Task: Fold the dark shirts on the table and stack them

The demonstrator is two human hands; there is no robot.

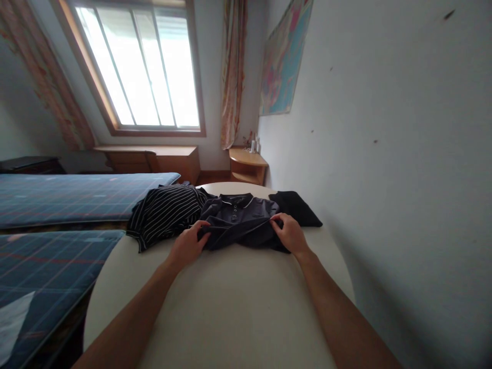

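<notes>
A dark grey polo shirt (246, 233) with a black collar and a buttoned placket lies across the far part of the round table (238, 302), its collar pointing away from me. Its lower part is folded up toward the chest. My left hand (191, 243) pinches the shirt at the left end of the fold. At the right end, my right hand (290, 233) grips the same fold between thumb and fingers. A black garment with white stripes (167, 212) lies loosely heaped to the left. To the right rests a folded black cloth (298, 207), close to the wall.
Two beds with blue plaid mattresses (57, 261) stand left of the table. A white wall (403, 179) runs close along the right side. Behind are a corner shelf (248, 159), a wooden desk (172, 154) and a window (142, 72).
</notes>
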